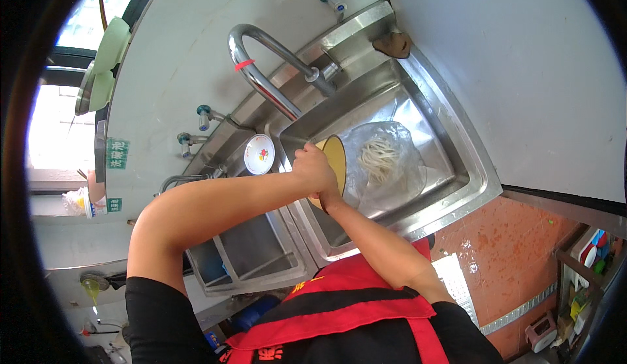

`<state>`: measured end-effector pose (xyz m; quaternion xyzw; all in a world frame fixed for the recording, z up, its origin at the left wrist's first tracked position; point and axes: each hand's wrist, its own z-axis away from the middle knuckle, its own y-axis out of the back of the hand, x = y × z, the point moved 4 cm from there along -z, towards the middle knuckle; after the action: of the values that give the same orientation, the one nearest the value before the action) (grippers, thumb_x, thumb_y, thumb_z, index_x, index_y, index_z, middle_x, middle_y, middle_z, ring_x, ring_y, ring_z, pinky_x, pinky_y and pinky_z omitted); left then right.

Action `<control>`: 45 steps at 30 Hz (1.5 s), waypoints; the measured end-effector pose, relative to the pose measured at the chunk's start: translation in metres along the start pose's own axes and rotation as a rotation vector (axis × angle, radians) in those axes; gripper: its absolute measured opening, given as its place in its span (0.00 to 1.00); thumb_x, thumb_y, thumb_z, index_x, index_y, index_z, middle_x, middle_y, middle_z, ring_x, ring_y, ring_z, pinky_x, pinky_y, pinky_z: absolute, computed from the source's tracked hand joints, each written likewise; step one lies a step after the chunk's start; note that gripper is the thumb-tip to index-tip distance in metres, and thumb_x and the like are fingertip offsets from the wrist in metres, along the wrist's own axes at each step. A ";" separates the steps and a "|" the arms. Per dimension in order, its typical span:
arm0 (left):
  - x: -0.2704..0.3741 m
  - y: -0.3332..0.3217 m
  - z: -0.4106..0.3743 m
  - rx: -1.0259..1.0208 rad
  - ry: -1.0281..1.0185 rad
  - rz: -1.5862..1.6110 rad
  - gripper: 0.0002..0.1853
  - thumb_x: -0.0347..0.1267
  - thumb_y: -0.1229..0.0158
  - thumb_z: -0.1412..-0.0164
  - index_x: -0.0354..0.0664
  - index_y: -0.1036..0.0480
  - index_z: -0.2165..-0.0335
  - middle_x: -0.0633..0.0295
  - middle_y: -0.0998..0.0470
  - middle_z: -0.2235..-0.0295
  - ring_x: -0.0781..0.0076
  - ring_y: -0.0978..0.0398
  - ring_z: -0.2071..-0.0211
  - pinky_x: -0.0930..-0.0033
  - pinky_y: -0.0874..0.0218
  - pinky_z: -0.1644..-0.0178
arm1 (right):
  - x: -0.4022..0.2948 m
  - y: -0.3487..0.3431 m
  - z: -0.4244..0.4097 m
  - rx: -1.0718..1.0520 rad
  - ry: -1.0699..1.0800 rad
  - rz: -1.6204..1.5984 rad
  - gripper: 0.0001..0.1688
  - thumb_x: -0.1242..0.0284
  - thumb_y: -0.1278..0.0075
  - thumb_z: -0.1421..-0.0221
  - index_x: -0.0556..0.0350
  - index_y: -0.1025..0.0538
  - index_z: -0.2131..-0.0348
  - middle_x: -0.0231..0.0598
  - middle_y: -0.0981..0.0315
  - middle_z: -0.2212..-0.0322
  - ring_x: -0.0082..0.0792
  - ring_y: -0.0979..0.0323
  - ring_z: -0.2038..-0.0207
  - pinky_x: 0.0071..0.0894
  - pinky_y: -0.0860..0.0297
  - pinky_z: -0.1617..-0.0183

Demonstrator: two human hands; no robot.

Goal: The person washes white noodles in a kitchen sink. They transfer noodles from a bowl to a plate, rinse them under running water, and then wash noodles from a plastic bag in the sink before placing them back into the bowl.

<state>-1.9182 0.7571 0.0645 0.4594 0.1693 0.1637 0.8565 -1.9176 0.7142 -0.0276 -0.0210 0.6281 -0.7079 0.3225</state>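
Note:
Over the right basin of a stainless steel sink (460,124), a yellow bowl (335,160) with a dark rim is tipped on its side, its mouth facing right. My left hand (314,170) is closed at the bowl's near left side, covering much of it. My right hand (327,198) reaches in beneath the left one and touches the bowl; its fingers are mostly hidden, so their grip is unclear. Just right of the bowl, a clear plastic bag (404,180) lies in the basin with pale noodle-like strips (379,160) in or on it.
A curved steel faucet (262,82) with a red band arches over the basin's back left edge. On the ledge beside it stands a white flowered bowl (259,154). A brown cloth-like item (393,45) rests at the back corner. Left lies another basin (254,246); a wall (509,70) borders the right.

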 end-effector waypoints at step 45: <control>-0.082 -0.077 0.030 -0.545 -0.368 2.079 0.38 0.51 0.48 0.45 0.51 0.58 0.45 0.54 0.49 0.45 0.50 0.44 0.46 0.41 0.38 0.53 | -0.066 -0.050 0.014 -0.288 -0.134 1.996 0.29 0.53 0.57 0.47 0.48 0.37 0.51 0.58 0.42 0.54 0.61 0.35 0.57 0.52 0.36 0.55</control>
<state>-1.9680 0.6594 0.0264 0.1901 -0.4744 0.7686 0.3848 -1.8810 0.7337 0.0451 0.4356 0.4188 -0.0293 0.7962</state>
